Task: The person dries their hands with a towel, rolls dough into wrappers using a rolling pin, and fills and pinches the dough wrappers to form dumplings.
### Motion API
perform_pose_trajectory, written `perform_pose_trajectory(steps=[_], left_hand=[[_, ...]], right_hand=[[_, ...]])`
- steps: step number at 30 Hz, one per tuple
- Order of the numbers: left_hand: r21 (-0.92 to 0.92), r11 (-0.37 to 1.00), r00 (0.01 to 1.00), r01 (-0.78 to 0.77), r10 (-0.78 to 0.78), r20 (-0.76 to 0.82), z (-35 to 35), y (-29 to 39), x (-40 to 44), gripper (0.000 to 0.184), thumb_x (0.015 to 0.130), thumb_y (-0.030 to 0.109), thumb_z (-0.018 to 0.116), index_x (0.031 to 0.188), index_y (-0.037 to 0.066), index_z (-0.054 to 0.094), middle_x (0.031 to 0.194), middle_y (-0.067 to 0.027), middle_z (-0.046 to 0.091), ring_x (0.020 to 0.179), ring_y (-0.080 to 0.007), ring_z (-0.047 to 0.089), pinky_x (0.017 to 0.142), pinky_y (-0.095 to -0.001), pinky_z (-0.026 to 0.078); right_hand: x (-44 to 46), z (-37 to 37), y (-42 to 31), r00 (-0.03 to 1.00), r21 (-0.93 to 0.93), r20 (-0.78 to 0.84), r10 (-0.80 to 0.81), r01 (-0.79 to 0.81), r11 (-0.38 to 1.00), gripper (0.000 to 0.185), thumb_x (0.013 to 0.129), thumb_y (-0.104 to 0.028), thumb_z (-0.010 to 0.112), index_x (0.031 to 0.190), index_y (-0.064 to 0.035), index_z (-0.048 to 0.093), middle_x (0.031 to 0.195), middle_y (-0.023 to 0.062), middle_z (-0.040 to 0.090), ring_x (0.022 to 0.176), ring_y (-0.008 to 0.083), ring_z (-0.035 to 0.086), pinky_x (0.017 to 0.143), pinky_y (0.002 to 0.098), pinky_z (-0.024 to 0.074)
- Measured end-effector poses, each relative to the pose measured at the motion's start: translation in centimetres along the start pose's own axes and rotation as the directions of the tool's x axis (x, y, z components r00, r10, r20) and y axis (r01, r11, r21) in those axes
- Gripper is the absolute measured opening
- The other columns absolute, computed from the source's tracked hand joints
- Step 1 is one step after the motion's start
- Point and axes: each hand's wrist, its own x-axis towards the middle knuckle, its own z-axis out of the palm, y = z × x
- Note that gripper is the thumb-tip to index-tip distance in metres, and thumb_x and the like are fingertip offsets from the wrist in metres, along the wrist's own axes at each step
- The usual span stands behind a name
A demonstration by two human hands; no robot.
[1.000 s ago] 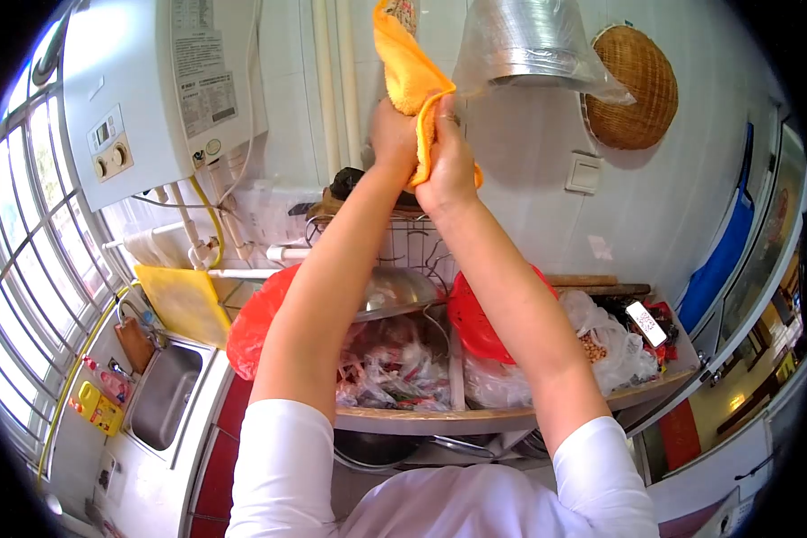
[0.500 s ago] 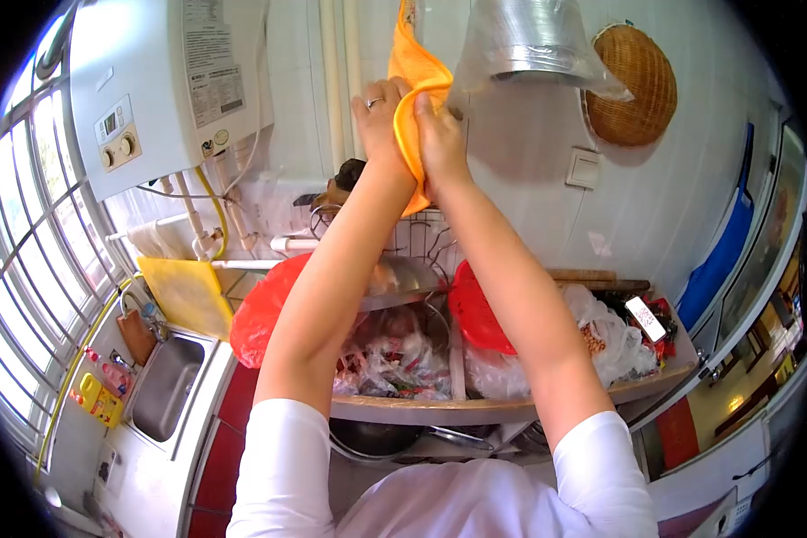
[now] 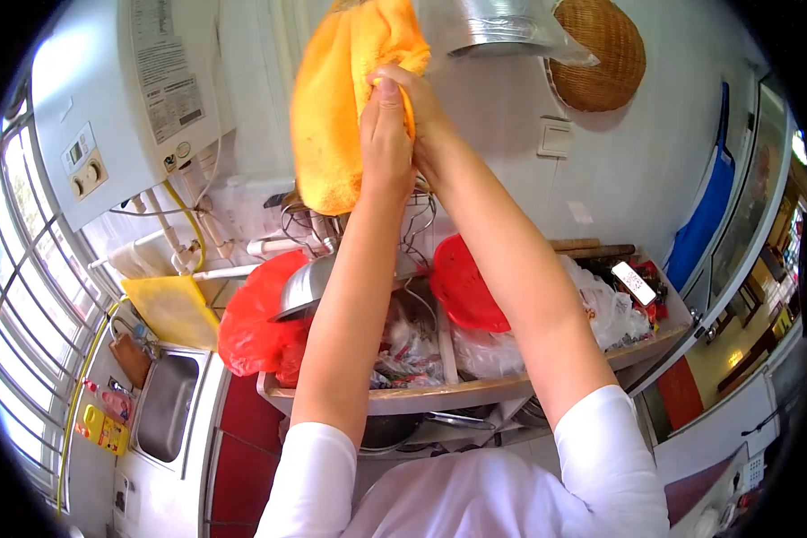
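Observation:
An orange cloth (image 3: 330, 117) is raised in front of the tiled wall and hangs down to the left of my hands. My left hand (image 3: 386, 148) is closed on its right side, thumb pointing up. Pressed close against it, my right hand (image 3: 426, 117) has its fingers wrapped round the same bunched edge. Some fingers of both hands are hidden by the cloth and by each other. Behind the cloth's lower end, a wire rack (image 3: 421, 220) is partly covered.
Below my arms, a shelf (image 3: 475, 394) holds a red basket (image 3: 466, 282), a metal lid (image 3: 307, 285), plastic bags and a phone (image 3: 634, 283). A water heater (image 3: 108, 108) hangs left, above a sink (image 3: 166, 403). A woven basket (image 3: 601, 54) and a plastic-covered metal duct (image 3: 502, 22) are up right.
The cloth has gone from a narrow twisted strip between my hands to a wide spread shape on their left. My hands have turned and come together. The view has shifted slightly.

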Motion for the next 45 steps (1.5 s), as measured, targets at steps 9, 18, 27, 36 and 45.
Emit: perform_pose_trajectory(steps=[9,18,27,36,45], left_hand=[[0.01,1.0,0.953,0.02,-0.015,-0.303,1.3,0.5,0.6,0.046,0.097,0.036,0.043,0.118,-0.005,0.049,0.108,-0.0132,0.057,0.096,-0.0222,0.057,0.085,-0.0332,0.047],[0.291,0.947,0.737,-0.134,0.292,-0.61,3.0,0.4,-8.1,0.036,0.084,0.01,0.058,0.117,-0.003,0.051,0.113,-0.0126,0.053,0.105,-0.0218,0.053,0.085,-0.0325,0.046],[-0.035,0.98,0.896,-0.196,0.164,-0.414,13.6,-3.2,-14.9,0.027,0.08,0.007,0.054,0.105,-0.003,0.059,0.111,-0.0129,0.058,0.103,-0.0211,0.054,0.085,-0.0307,0.041],[-0.402,0.916,0.994,0.012,-0.053,-0.092,32.6,-4.0,-23.4,0.03,0.083,0.002,0.05,0.112,-0.003,0.055,0.114,-0.0158,0.057,0.105,-0.0248,0.055,0.091,-0.0343,0.041],[-0.169,0.985,0.447,-0.039,0.168,0.878,41.3,-6.8,-39.0,0.029,0.065,0.003,0.065,0.094,0.007,0.062,0.105,-0.0149,0.056,0.097,-0.0312,0.055,0.084,-0.0412,0.043]], right_hand=[[3.3,-0.9,2.0,0.941,-0.292,-0.081,-0.328,0.293,0.911,0.028,0.07,-0.017,0.068,0.093,-0.0004,0.062,0.085,0.0089,0.065,0.072,0.0221,0.062,0.066,0.0345,0.0507],[-0.7,-5.0,3.8,0.874,-0.76,0.168,-0.456,0.409,0.504,0.043,0.068,-0.032,0.075,0.095,-0.002,0.059,0.091,0.0154,0.061,0.082,0.0271,0.06,0.07,0.0366,0.0486],[-23.6,-14.0,-8.0,0.775,-0.922,0.073,-0.627,0.292,0.253,0.032,0.069,-0.01,0.069,0.098,-0.0025,0.059,0.097,0.0138,0.055,0.089,0.0277,0.057,0.074,0.0355,0.0469],[-46.7,-23.1,-16.1,0.696,-0.826,-0.555,-0.455,-0.396,0.401,0.016,0.077,-0.011,0.066,0.09,-0.0019,0.066,0.081,0.0115,0.065,0.072,0.0188,0.065,0.065,0.03,0.0506],[-66.7,-26.8,-19.2,0.437,-0.441,-0.896,-0.08,-0.896,0.042,0.035,0.079,-0.025,0.065,0.111,-0.0108,0.061,0.098,0.0103,0.064,0.087,0.0266,0.062,0.078,0.0375,0.0487]])
